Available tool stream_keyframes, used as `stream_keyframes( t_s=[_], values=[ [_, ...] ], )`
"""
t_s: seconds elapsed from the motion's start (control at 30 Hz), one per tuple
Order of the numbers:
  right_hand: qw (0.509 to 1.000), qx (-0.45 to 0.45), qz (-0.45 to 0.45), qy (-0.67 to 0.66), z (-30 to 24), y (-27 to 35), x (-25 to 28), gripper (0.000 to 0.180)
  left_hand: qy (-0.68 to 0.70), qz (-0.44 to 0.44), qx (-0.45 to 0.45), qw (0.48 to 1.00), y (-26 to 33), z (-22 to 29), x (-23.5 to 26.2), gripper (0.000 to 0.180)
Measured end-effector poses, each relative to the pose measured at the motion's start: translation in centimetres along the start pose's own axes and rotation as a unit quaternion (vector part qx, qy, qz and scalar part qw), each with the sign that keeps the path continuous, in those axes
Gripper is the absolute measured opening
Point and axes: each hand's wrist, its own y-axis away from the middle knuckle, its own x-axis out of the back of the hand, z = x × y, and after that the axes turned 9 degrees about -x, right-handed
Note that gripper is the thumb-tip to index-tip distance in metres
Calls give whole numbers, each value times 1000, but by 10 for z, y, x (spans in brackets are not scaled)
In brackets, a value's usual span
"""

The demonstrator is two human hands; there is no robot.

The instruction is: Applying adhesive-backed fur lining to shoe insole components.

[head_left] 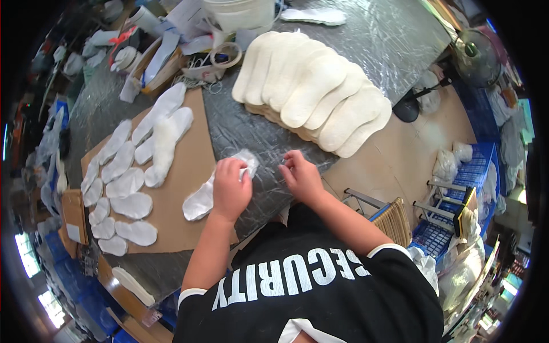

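Note:
My left hand (231, 186) is closed over a shiny white insole (198, 201), its fingers curled at the edge and hiding the middle. The insole lies slantwise across the edge of a brown cardboard sheet (177, 228), with its far end showing beyond my fingers. To the right, just apart from that insole, my right hand (301, 177) has its thumb and fingers drawn together in a pinch. Whatever is between them is too small to make out. Beyond the right hand lies a thick, overlapping stack of cream insoles (314, 86).
Several white insoles (132, 204) are spread over the cardboard at left. A white bucket (240, 14), a tape roll (226, 55) and a cluttered box (157, 68) stand at the back. A fan (477, 57), step stool (446, 200) and blue crates (432, 234) are at right.

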Motion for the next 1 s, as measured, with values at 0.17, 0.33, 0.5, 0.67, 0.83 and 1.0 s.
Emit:
stream_keyframes(
  t_s=[0.17, 0.33, 0.5, 0.67, 0.83, 1.0],
  values=[
    [956, 140, 219, 136, 14, -25, 84, 23, 31, -34, -96, 994, -78, 29, -54, 24],
    [964, 168, 143, 147, 17, -59, 111, 34, 16, -94, -159, 983, -122, -3, -78, 26],
    [930, 153, 75, 324, 18, -55, 99, 47, 486, 165, 238, 825, -145, -11, -50, 19],
    [974, 177, 123, 76, 19, -49, 93, 53, 639, 215, 223, 704, -115, 12, 2, 16],
    [661, -182, -268, -677, 3, -37, 58, 93, 633, 136, 336, 684, -26, 28, 33, 23],
    [694, -256, -255, -623, -8, -15, 18, 44, 317, 20, 393, 863, 51, 28, 82, 46]
  ],
)
